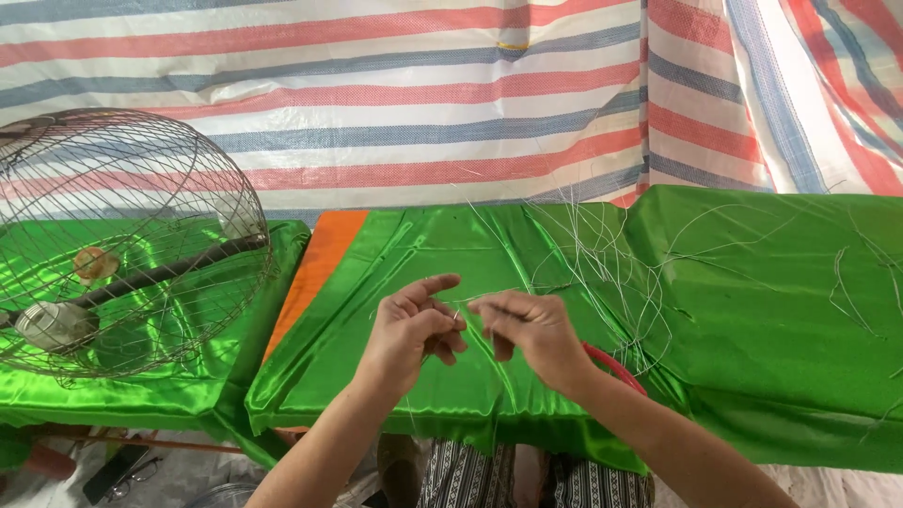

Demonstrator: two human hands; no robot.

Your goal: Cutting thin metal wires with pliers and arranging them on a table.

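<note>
Thin pale thread (463, 303) runs taut between both hands, just above the shiny green satin cloth (414, 376) near its front edge. Left hand (411, 334) pinches one end of the thread between thumb and fingers, index finger sticking out straight. Right hand (529, 331) pinches the other end, fingers curled in, fingertips nearly touching the left's. Loose tangle of white threads (602, 254) rises behind the right hand and spreads over the green cloth toward the right. Red curved band (616, 367) shows just beside the right wrist; can't tell what it is. Wire-cage fan (113, 235) sits well apart on the left, over more green cloth. Orange fabric strip (315, 273) lies between the two green sections. Striped red-blue-white tarp (423, 94) hangs as backdrop.
</note>
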